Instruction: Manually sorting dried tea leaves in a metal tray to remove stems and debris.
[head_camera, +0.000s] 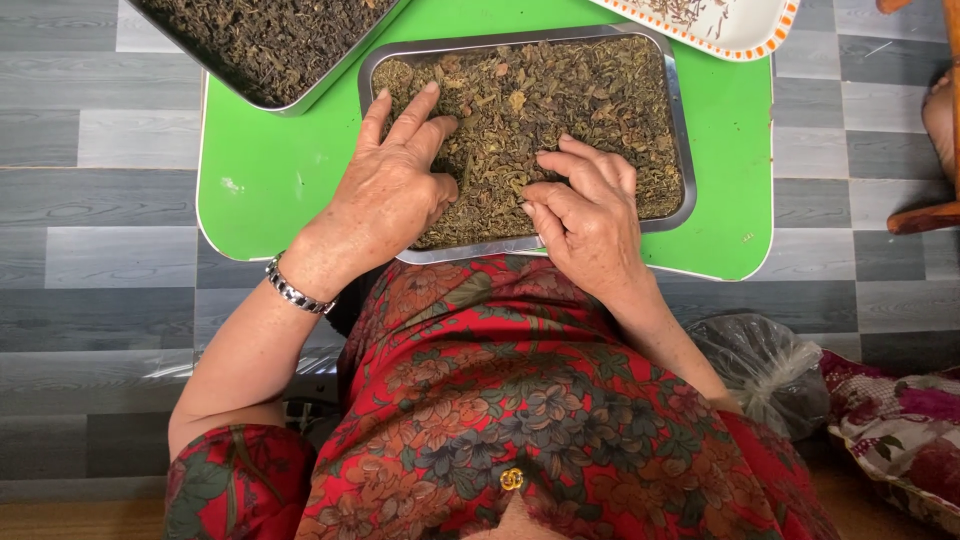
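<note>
- Metal tray (683, 150): rectangular, rounded corners, shiny rim; lies at the centre of the green desk (270, 170), its near edge just before the person's body.
- Dried leaves (580, 100): a loose, crumpled layer of olive-brown and dark flakes with a few paler yellow bits, covering the tray floor from rim to rim.
- Left hand (390, 190): at 9 o'clock of the tray, palm down, fingers spread wide and pressed onto the leaves; a silver bracelet (293, 290) circles the wrist.
- Right hand (585, 215): at 5 o'clock of the tray, fingers curled close together, tips touching the leaves; whether they pinch any cannot be told.
- Second tray (300, 98): at 11 o'clock, darker leaves.
</note>
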